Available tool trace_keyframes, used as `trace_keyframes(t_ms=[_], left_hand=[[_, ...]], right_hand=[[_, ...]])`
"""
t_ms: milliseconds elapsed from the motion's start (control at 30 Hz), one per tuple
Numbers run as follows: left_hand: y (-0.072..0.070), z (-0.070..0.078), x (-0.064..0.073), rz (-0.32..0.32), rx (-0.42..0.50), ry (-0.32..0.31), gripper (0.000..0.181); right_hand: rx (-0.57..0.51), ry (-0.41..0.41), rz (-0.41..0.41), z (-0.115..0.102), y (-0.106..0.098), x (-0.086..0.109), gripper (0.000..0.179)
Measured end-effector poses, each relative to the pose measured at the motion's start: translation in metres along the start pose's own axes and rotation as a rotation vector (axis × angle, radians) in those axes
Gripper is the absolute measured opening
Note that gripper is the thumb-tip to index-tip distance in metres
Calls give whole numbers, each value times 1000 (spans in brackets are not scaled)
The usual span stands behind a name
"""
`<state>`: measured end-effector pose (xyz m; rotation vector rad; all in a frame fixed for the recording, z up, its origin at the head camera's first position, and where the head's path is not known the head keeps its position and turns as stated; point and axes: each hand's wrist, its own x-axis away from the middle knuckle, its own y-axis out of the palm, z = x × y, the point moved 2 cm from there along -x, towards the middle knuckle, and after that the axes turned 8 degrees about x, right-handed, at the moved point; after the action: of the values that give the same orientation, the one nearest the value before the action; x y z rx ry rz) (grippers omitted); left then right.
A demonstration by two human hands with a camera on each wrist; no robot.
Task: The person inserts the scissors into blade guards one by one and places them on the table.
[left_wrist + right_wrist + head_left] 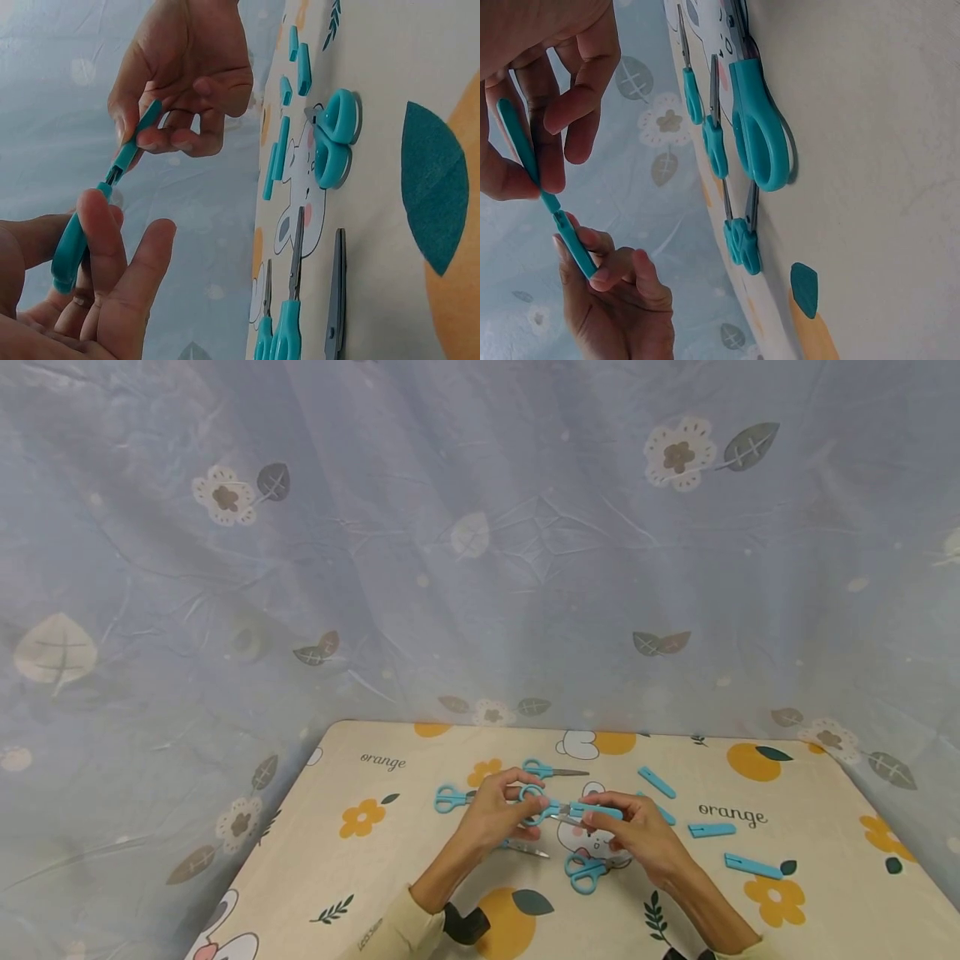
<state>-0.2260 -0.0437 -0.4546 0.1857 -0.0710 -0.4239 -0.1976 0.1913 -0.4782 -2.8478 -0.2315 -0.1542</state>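
Observation:
Both hands meet over the middle of the table at one pair of light-blue-handled scissors [534, 792]. My left hand [491, 814] pinches these scissors by the handles. Fingers and thumb of my right hand [647, 837] pinch a light-blue blade cover [600, 811], which sits over the blade end. In the left wrist view a short dark bit of blade shows between the cover [152, 112] and the handle [69, 253]. How far the blades go into the cover is hidden.
Around the hands lie several more scissors with bare blades, among them one pair behind [538, 768], one at left [448, 799] and one in front [585, 871]. Several loose blade covers [753, 865] lie at right. A patterned cloth [397, 860] covers the table; a curtain [480, 593] hangs behind.

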Motion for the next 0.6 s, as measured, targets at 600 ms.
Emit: trace_keyframes(t_ms=[600], left_hand=[[2, -4, 0, 19, 9, 4, 27]], right_hand=[[-17, 22, 32, 2, 7, 1, 49]])
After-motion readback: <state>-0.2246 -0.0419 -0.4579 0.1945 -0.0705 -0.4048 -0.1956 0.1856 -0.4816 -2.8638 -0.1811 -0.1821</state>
